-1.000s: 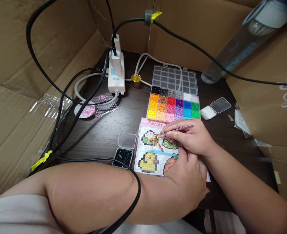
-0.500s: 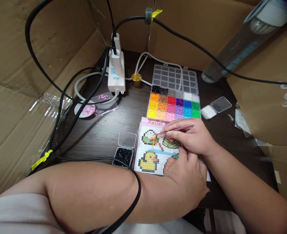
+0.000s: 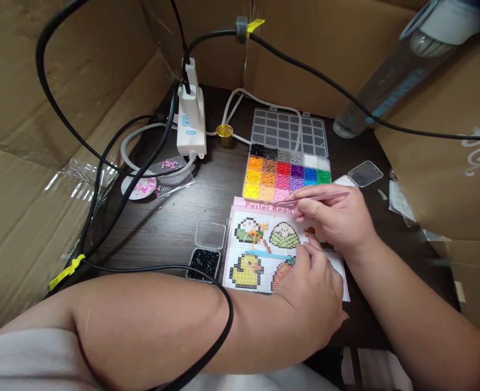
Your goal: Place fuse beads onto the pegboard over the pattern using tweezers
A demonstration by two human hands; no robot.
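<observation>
My right hand [image 3: 338, 220] pinches thin metal tweezers [image 3: 313, 198]; their tip points left, over the top edge of the pattern sheet by the pink beads. The pattern sheet [image 3: 256, 247] shows pixel pictures of a duck, a green dumpling and others under a clear pegboard. My left hand [image 3: 313, 293] lies on the sheet's lower right part, fingers curled down and pressing it. The open bead box [image 3: 286, 176] with many coloured compartments sits just behind the sheet.
A small open box of black beads [image 3: 203, 262] stands left of the sheet, and a small box of white beads [image 3: 364, 175] at the right. A white power strip [image 3: 191, 122], black cables [image 3: 101, 163], a gold cap [image 3: 225, 134], a leaning bottle [image 3: 386, 81] and cardboard walls surround the dark table.
My right hand has lifted the tweezers off the middle of the pattern and moved up and right, toward the bead box. The left hand has stayed on the sheet.
</observation>
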